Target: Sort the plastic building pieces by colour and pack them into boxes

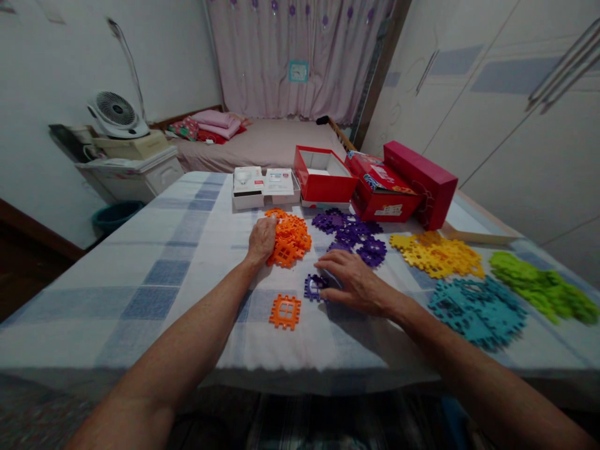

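Note:
My left hand point(262, 239) rests against the left side of a pile of orange interlocking plastic pieces point(293, 240). Its fingers bend in among them, and the fingertips are hidden. My right hand point(354, 281) is spread low over the table, thumb and fingers apart. By its thumb lies a single purple square piece point(313, 287), partly covered by the hand. One orange square piece point(285, 312) with a window-like cross lies flat in front, nearer the table edge. Behind my right hand is a heap of purple pieces point(349, 228).
On the right lie piles of yellow pieces point(438, 253), teal pieces point(478, 309) and green pieces point(539, 284). White boxes point(248, 199), an open red box point(328, 187), a filled red box point(387, 206) and an upright magenta box point(422, 181) line the back of the checked tablecloth point(164, 275).

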Motion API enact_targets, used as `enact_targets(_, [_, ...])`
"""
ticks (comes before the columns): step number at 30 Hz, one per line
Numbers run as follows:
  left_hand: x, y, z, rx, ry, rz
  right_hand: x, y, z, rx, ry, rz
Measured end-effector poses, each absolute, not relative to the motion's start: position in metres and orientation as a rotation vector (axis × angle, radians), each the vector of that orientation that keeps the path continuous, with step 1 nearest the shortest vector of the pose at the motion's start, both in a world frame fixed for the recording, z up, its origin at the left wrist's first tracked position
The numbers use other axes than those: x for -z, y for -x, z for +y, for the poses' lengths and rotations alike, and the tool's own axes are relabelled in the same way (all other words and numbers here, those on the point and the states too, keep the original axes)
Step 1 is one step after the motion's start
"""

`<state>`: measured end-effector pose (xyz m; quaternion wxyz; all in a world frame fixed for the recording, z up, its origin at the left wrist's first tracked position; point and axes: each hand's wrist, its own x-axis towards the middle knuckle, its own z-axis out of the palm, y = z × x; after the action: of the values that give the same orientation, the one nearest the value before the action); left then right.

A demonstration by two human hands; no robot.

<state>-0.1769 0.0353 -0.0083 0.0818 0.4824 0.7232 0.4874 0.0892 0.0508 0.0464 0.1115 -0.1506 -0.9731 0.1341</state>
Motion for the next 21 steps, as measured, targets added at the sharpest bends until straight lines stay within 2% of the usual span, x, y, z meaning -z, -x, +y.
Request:
enact_targets(6, [0.008,0.177,0.035,-1.456,-1.443,2.182,-0.042,-0.083,0.03,-0.487,0.483,-2.91])
enact_targets(13, [0.008,0.177,0.036,-1.456,-1.458,2.172,-0.061,-0.088,0.065,-0.11,0.892,-2.503])
enact_targets(18, [0.007,0.176,0.034,-1.485,-1.437,2.149,-0.057,-0.068,0.023,-0.533,0.491,-2.779])
enact_targets(21, [0.007,0.176,0.033,-1.493,-1.452,2.144,-0.042,-0.052,-0.012,-0.5,0.337,-2.899])
